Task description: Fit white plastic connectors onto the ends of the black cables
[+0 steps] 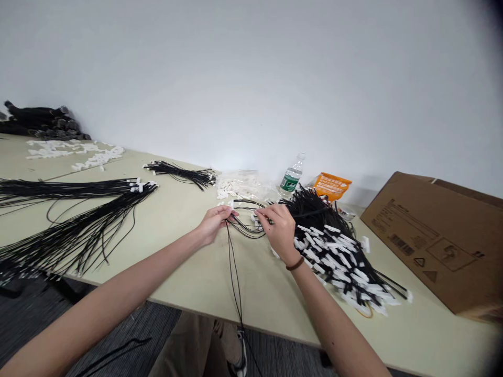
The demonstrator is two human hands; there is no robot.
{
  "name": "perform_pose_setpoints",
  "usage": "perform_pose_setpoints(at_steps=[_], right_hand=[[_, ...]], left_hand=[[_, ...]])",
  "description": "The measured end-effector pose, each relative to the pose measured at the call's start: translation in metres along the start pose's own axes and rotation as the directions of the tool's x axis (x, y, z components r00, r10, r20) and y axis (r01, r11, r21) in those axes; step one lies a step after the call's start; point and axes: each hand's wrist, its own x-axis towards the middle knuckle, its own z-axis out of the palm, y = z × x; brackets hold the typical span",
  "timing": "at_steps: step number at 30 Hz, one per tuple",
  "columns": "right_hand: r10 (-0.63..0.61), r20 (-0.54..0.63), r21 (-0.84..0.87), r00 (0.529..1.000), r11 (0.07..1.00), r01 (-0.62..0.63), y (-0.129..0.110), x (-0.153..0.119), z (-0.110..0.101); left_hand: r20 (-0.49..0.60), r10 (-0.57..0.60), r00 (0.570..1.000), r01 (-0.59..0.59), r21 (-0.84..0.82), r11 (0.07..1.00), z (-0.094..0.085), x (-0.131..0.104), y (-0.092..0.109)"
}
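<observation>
Centrally, your left hand [212,224] pinches black cables [244,229]; your right hand [280,229] narrows its fingers beside their loop, hold unclear; dangling ends could tangle if tugged.

- Left hand [214,222]: curled fingers partly hidden; the grip on the looped cables [244,230] partly covered.
- Right hand [280,228]: palm side out of sight; exact contact at the fingertips too small to tell.
- Hanging cables [234,277]: lower ends cut off by the bottom edge.
- Long cable bundles [78,225]: cut off at the left edge.
- Dark bundle [35,119]: cut off at left, make-up unclear.
- Clear bag [247,183]: small white contents indistinct.
- Bottle [292,177]: base hidden; small label print illegible.
- Orange packet [332,186]: lower part hidden behind black cables [310,205].
- Cardboard box [436,241]: right end cut off, blurred; fine print illegible.
</observation>
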Motion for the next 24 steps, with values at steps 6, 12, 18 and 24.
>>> perform_pose_setpoints(at_steps=[6, 12, 18, 24], right_hand=[[0.028, 0.011, 0.001, 1.0, 1.0, -0.028, -0.0003, 0.0005, -0.0001], [0.045, 0.054, 0.009, 0.998, 0.999, -0.046, -0.0016, 0.0007, -0.0005], [0.058, 0.065, 0.011, 0.996, 0.998, -0.059, -0.0034, 0.0014, -0.0018], [0.06, 0.078, 0.015, 0.995, 0.998, -0.061, -0.0048, 0.0014, -0.0027]], left_hand=[[-0.006, 0.013, 1.0, -0.014, -0.026, 1.0, 0.0001, 0.0, 0.0007], [-0.003, 0.025, 1.0, -0.025, -0.039, 0.999, 0.0012, -0.0013, 0.003], [0.013, 0.04, 0.999, -0.039, -0.056, 0.998, 0.0003, -0.0005, 0.0024], [0.01, 0.049, 0.999, -0.048, -0.078, 0.996, -0.0003, 0.0004, 0.0022]])
